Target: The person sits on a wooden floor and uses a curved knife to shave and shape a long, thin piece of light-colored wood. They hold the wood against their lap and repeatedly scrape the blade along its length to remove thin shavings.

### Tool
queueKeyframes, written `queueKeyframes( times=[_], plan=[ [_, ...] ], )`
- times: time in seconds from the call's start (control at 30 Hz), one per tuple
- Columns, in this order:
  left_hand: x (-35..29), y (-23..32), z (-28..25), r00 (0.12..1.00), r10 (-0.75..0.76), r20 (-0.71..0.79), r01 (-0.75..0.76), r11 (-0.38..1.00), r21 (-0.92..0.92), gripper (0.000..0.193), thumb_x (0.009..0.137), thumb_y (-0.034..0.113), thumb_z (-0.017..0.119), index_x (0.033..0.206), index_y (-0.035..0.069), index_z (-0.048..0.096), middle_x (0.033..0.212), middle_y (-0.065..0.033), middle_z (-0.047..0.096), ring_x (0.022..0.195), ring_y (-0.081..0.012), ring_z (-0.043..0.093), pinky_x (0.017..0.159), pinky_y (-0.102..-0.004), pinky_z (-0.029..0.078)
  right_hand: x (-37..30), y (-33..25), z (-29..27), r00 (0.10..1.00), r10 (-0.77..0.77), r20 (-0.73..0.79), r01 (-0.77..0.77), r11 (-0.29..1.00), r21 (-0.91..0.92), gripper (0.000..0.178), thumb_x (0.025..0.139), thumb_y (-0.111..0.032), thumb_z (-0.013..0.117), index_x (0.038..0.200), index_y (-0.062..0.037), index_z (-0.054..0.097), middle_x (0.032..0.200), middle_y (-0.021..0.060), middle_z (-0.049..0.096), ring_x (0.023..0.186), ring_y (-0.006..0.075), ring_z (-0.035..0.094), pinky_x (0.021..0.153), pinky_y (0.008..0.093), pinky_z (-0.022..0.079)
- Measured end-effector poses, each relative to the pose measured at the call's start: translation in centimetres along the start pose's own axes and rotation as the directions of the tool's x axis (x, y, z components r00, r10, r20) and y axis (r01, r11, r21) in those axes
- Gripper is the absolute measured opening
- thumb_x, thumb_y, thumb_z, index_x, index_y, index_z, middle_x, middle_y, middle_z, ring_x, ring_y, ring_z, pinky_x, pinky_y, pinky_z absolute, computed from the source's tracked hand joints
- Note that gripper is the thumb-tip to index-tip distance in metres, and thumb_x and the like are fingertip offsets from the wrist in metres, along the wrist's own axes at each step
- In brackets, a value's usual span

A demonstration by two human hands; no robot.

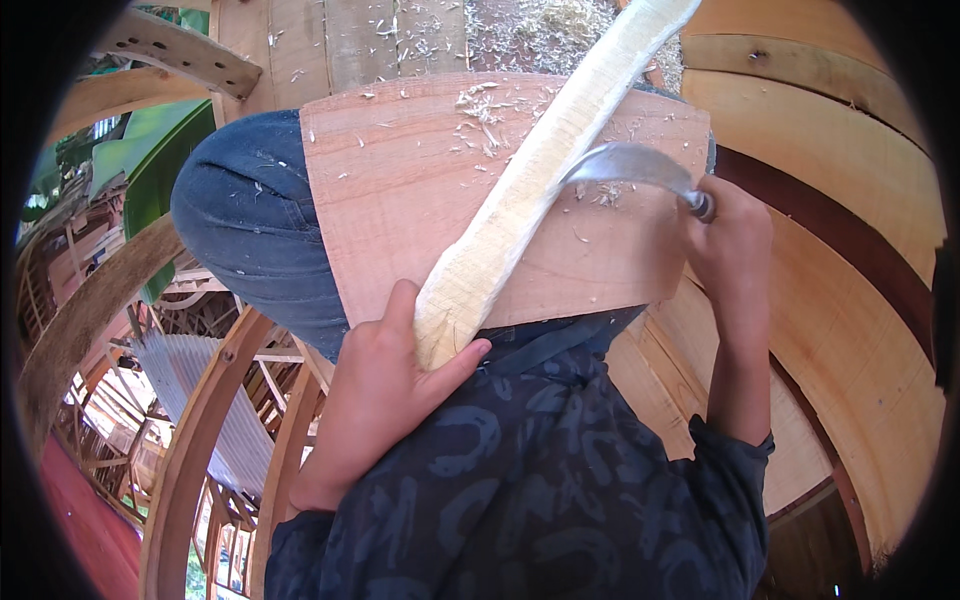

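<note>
A long, pale strip of wood point(510, 210) slants across my lap, its far end reaching past the top edge of the picture. My left hand point(400, 350) is closed around its near end, the thumb lying along it. In my right fist point(732, 232) is the dark handle of a curved, sickle-like knife point(635, 165). The tip of its metal blade meets the right side of the strip near its middle. Beneath the strip a flat reddish wooden board point(400, 220) rests over my legs, with curled shavings point(482, 112) scattered on it.
Curved timber planks point(840, 350) rise along the right. Upright wooden ribs point(215, 440) stand at the left, with a corrugated sheet point(215, 400) beyond the gaps between them. More shavings point(560, 25) cover the planking ahead. My bent knee point(225, 185) sits left of the board.
</note>
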State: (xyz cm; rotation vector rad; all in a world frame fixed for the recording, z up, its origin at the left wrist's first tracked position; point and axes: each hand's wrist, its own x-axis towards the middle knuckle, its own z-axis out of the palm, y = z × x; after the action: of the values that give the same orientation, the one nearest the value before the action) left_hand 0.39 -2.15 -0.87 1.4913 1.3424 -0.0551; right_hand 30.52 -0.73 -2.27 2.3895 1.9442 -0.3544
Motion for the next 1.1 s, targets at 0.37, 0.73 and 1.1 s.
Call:
queueKeyframes(
  times=[0.37,0.73,1.1],
  plan=[
    [0.2,-0.3,-0.7,0.998,0.006,0.061,0.004,0.987,-0.161,0.048,0.079,0.031,0.072,0.100,-0.005,0.049,0.074,-0.0293,0.061,0.074,-0.0447,0.064,0.062,-0.0434,0.050,1.4,-2.2,0.8,0.995,-0.043,0.093,0.045,0.999,-0.015,0.016,0.074,-0.018,0.063,0.077,-0.0037,0.069,0.071,0.0190,0.064,0.069,0.0356,0.063,0.064,0.0428,0.051],
    [-0.2,-1.4,-0.1,0.986,-0.009,0.166,0.072,0.921,-0.382,0.049,0.081,0.031,0.070,0.107,-0.006,0.049,0.083,-0.0263,0.064,0.082,-0.0393,0.066,0.070,-0.0412,0.050,3.0,-2.6,-0.4,0.990,0.097,0.107,-0.095,0.995,-0.024,0.028,0.077,-0.028,0.063,0.071,-0.0013,0.067,0.066,0.0197,0.061,0.064,0.0379,0.061,0.061,0.0441,0.049],
    [-0.2,-0.5,0.1,0.982,-0.029,0.189,0.108,0.899,-0.424,0.050,0.081,0.027,0.068,0.115,-0.005,0.050,0.086,-0.0202,0.064,0.082,-0.0256,0.062,0.075,-0.0353,0.047,0.0,-4.1,0.4,0.992,-0.054,0.113,0.065,0.993,-0.100,0.030,0.084,-0.027,0.061,0.067,-0.0021,0.065,0.061,0.0187,0.059,0.060,0.0368,0.060,0.057,0.0440,0.048]
  ],
)
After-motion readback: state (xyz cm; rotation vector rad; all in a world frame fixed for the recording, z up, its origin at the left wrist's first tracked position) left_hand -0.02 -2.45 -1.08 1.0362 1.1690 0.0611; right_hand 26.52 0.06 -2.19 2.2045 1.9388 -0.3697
